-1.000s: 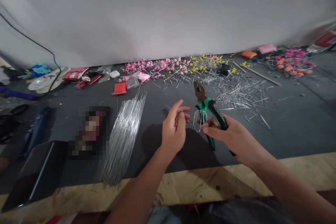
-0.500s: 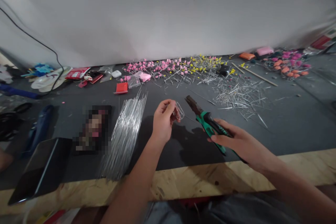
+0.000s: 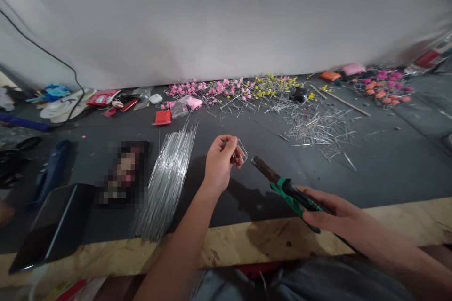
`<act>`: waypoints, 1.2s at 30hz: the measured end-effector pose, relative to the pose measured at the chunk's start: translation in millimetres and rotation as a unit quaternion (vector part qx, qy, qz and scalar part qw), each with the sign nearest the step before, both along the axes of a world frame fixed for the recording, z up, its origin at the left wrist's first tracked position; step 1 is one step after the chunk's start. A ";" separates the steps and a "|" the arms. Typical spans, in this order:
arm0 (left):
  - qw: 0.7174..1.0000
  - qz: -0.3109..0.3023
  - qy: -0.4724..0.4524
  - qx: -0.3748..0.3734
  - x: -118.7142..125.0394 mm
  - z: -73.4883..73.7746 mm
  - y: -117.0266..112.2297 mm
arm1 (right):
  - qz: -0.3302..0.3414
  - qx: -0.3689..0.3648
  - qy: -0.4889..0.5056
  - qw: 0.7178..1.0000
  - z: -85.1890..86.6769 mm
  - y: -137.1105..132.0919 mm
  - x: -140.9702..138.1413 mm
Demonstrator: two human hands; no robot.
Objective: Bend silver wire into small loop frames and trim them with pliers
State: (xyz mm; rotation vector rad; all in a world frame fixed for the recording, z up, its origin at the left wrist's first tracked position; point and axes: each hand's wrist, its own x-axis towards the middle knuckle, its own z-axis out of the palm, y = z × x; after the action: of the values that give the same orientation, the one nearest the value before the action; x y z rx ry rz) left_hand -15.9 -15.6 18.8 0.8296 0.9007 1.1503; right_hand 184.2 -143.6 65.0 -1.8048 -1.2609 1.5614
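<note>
Near the middle of the dark table, my left hand pinches a small piece of bent wire shaped into rounded loops. My right hand is wrapped round a pair of pliers with green and black handles. The dark jaws point up and left and end just right of the bent wire. Whether the jaw tips touch a wire end is too small to tell. To the left of my left hand lies a bundle of straight silvery wires.
Pink-tipped wires and yellow-tipped wires lie along the wall. Loose wire pieces are heaped right of centre. A stick lies behind them. A dark tablet-like device and a blue tool are at left.
The pliers have moved down and right with my right hand, and their jaws have tilted to a flatter angle. My left hand stays nearly still, with the bent wire slightly turned.
</note>
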 end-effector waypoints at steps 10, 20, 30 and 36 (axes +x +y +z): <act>1.000 -0.014 0.023 0.010 2.8 -1.2 -4.0 | 0.056 0.030 -0.009 0.998 -10.8 -1.2 -1.5; 0.999 0.011 0.028 0.015 4.6 -4.9 -2.4 | 0.105 0.082 -0.056 0.989 -12.3 4.1 -4.5; 0.999 0.019 0.036 0.013 5.4 -7.4 -2.4 | 0.115 0.030 -0.074 0.990 -16.3 7.2 -6.9; 0.999 0.025 0.028 0.028 4.4 -6.2 -1.2 | 0.079 0.045 -0.042 0.995 -25.4 8.9 -7.9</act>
State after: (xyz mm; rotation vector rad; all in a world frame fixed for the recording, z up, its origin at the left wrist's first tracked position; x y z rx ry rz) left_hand -11.6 -16.8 12.6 0.8939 0.9424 1.2050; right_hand 176.3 -134.7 39.6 -1.7687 -1.5224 1.4975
